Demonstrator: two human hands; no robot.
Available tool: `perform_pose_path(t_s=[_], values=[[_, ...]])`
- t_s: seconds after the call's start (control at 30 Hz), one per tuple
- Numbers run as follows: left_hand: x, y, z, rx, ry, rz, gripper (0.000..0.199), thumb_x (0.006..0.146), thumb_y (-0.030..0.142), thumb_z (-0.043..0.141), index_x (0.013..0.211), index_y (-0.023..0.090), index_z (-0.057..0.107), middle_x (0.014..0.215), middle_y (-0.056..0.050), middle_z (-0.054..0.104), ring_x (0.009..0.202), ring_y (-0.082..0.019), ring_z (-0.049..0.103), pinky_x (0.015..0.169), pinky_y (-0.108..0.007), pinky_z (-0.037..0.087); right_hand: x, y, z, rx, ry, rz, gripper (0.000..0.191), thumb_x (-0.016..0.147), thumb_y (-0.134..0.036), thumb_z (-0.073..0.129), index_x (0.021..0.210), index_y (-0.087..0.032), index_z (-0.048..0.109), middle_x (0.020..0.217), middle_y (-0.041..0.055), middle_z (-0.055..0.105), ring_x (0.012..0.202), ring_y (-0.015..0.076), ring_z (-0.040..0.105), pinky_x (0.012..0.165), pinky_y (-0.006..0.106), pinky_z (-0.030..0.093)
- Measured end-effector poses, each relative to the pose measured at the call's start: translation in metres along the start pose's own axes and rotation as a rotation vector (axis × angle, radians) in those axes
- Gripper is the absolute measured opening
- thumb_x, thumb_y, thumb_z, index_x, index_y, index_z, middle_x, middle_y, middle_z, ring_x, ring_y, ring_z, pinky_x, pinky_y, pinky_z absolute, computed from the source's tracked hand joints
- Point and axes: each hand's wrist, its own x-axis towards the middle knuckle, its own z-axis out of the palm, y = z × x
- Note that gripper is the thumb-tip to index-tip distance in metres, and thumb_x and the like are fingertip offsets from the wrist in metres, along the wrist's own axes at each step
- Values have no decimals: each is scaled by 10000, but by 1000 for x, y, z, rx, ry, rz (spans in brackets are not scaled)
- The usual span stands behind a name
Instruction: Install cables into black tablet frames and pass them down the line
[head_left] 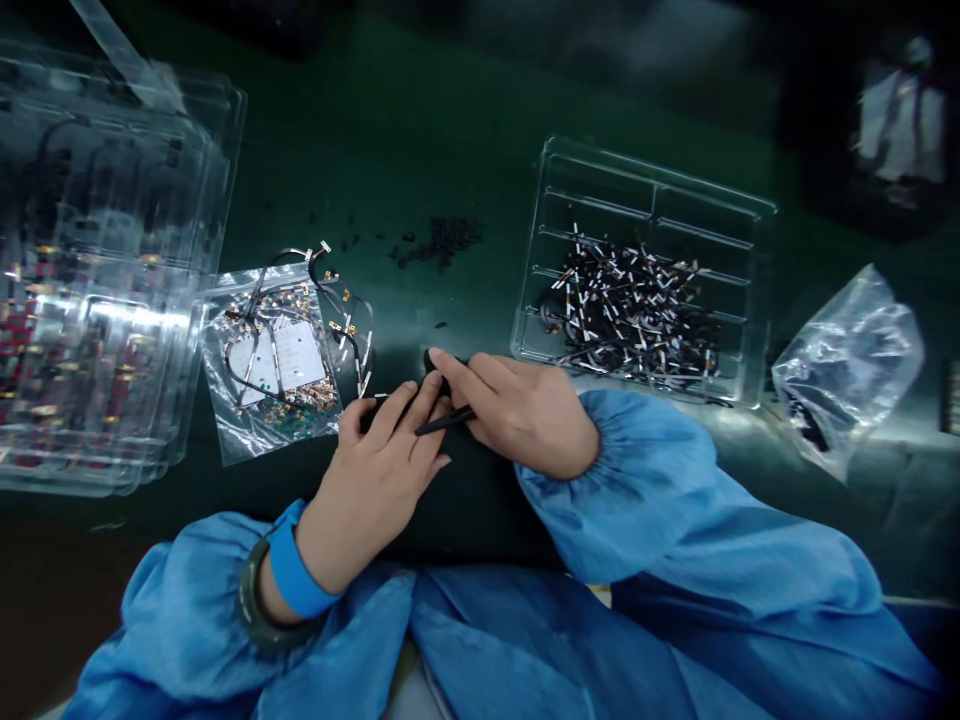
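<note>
My left hand (379, 480) is closed, its fingertips pinching a thin black flex cable (369, 418) with a pale end showing near the thumb and index finger. Most of that cable is hidden under the fingers. Right against it, my right hand (521, 410) is closed around slim black tweezers (448, 420), whose pointed end lies across the left fingers. The right index finger reaches forward onto a small dark piece (429, 360) at the left fingertips; its exact shape is hard to make out. Both hands touch each other just above the green table mat (465, 510).
Right of the hands, a clear plastic tray (645, 175) holds a heap of black flex cables (637, 310). A crumpled clear bag (855, 370) lies beyond it. To the left are a zip bag of small parts (274, 365) and stacked clear trays (112, 300). Small black scraps (446, 240) lie ahead.
</note>
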Motion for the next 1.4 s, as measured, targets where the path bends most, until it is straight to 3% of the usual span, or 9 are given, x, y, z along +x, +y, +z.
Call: perform_pose_path(t_s=[0.23,0.33,0.43,0.6,0.8,1.03,1.2,1.4], values=[[-1,-5,-11,23,45,48,273,916,248,518,1152,168,631,1369,-116,542,1204,-281,509,905,-450,374,-3,8,-3,119,-15,19,373,880,-146,426,1204,-85,602,783,43,683,648,149,610,522,273,372],[1,-13,-18,74,119,-38,294,927,252,501,1162,115,614,1302,-133,594,1100,-283,564,863,-449,378,1,13,-9,196,-7,111,312,903,-204,447,1128,-135,650,810,27,695,680,149,638,547,268,388],[4,-19,-19,156,115,-116,339,926,260,506,1199,73,580,1278,-148,606,1099,-307,563,838,-462,369,8,19,-12,212,25,232,308,940,-272,432,1126,-178,659,867,22,712,748,156,660,579,262,402],[3,-21,-16,120,72,-13,292,935,242,497,1172,102,594,1295,-116,604,1178,-284,537,885,-464,356,18,27,-9,218,21,308,312,954,-301,418,1105,-202,673,904,27,720,798,166,667,599,258,410],[8,-22,-21,93,107,0,268,932,228,496,1149,114,605,1303,-129,594,1172,-285,550,901,-465,354,26,39,2,344,-3,318,251,908,-237,483,1071,-184,665,992,48,704,885,183,647,656,263,438],[21,-23,-12,178,89,-67,348,944,237,461,1234,60,541,1336,-182,554,1192,-322,529,851,-478,379,43,35,-2,244,-181,260,219,878,-204,485,1010,-186,659,1003,61,659,796,178,607,574,271,349],[18,-24,-9,121,121,4,288,939,117,425,1185,94,572,1243,-133,632,1176,-291,544,878,-472,366,46,27,-6,143,-237,241,280,917,-211,397,1027,-147,647,994,83,646,698,163,563,534,290,242],[14,-26,-10,58,139,75,368,885,-23,365,1149,114,581,1249,-102,636,1157,-279,558,917,-486,332,48,29,-6,169,-267,311,267,921,-248,419,1021,-143,644,989,92,644,762,180,571,546,281,261]])
